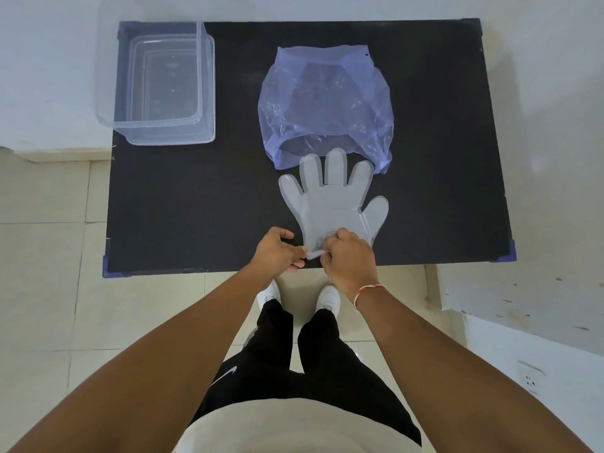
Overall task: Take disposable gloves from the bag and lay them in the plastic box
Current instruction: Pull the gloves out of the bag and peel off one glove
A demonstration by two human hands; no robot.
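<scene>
A clear disposable glove (333, 204) lies flat on the black table (196, 204), fingers pointing away from me toward the bag. The bluish see-through bag (327, 99) rests just beyond it, its open mouth facing the glove's fingertips. My left hand (277, 250) and my right hand (349, 256) meet at the glove's cuff near the table's front edge, both pinching the crumpled cuff edge. The clear plastic box (157, 125) stands at the table's far left corner; nothing shows inside it.
White walls run behind and to the left of the table. A white ledge with a wall socket (529, 380) stands at the right. My legs and white shoes are on the tiled floor (49, 289) just before the table's front edge.
</scene>
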